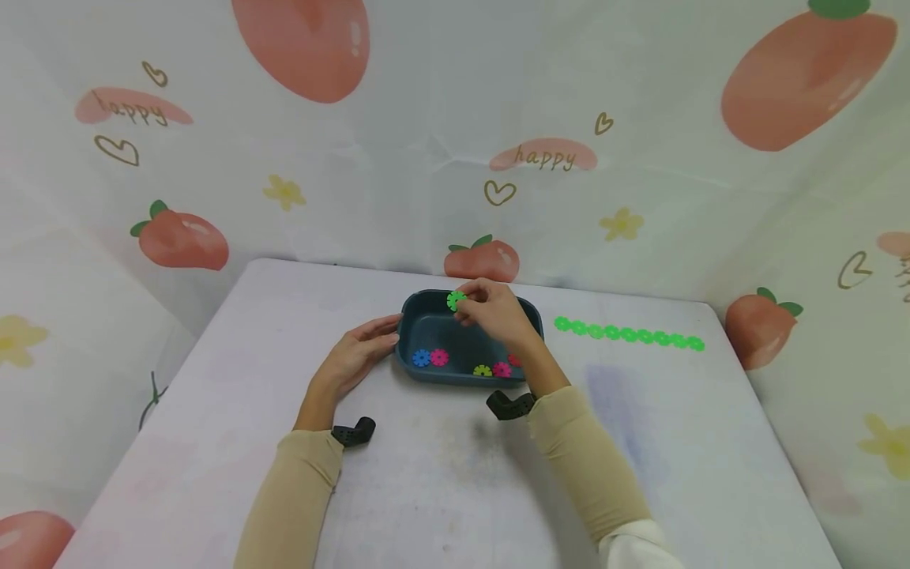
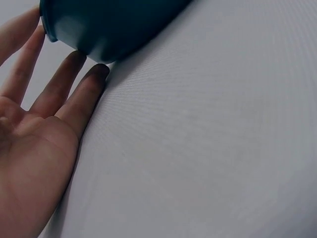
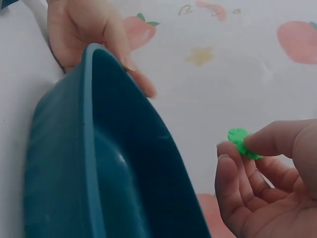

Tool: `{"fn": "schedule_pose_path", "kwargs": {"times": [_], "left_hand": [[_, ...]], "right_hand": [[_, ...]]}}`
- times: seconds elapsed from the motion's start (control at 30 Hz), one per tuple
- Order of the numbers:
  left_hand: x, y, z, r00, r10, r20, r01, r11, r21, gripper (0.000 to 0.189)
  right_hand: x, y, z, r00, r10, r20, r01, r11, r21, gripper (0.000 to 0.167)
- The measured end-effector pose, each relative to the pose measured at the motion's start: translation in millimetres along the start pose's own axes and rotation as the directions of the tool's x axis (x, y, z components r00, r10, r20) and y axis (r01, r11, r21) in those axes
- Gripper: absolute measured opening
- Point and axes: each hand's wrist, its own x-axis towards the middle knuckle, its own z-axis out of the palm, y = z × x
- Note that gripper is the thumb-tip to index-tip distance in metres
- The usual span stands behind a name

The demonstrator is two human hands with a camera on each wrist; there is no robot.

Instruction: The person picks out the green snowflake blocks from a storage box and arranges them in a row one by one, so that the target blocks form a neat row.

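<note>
My right hand pinches a green snowflake disc between thumb and fingers, raised over the dark teal basin. The right wrist view shows the green disc held above rim height, with its notched edge sticking out past the thumb. My left hand rests at the basin's left end. In the left wrist view, its fingertips touch the outer wall, the fingers mostly straight. Inside the basin lie a blue disc, a pink disc, a yellow-green disc and a second pink disc; a red one is partly hidden by my right wrist.
A row of several green discs, edge to edge, lies on the white tabletop right of the basin. Behind the table hangs a peach-patterned curtain. Both wrists wear black camera mounts.
</note>
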Motion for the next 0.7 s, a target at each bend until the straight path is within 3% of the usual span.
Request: {"fn": "schedule_pose_path", "kwargs": {"times": [0.43, 0.7], "left_hand": [[-0.4, 1.4, 2.4, 1.0, 0.0, -0.008, 0.0, 1.0, 0.014, 0.057], [-1.8, 0.2, 1.2, 1.0, 0.015, -0.009, -0.015, 1.0, 0.015, 0.056]], "right_hand": [[-10.5, 5, -23, 0.995, -0.023, -0.097, 0.022, 1.0, -0.005, 0.024], [-19.4, 13, -37, 0.993, -0.003, -0.118, 0.005, 1.0, 0.011, 0.028]]}}
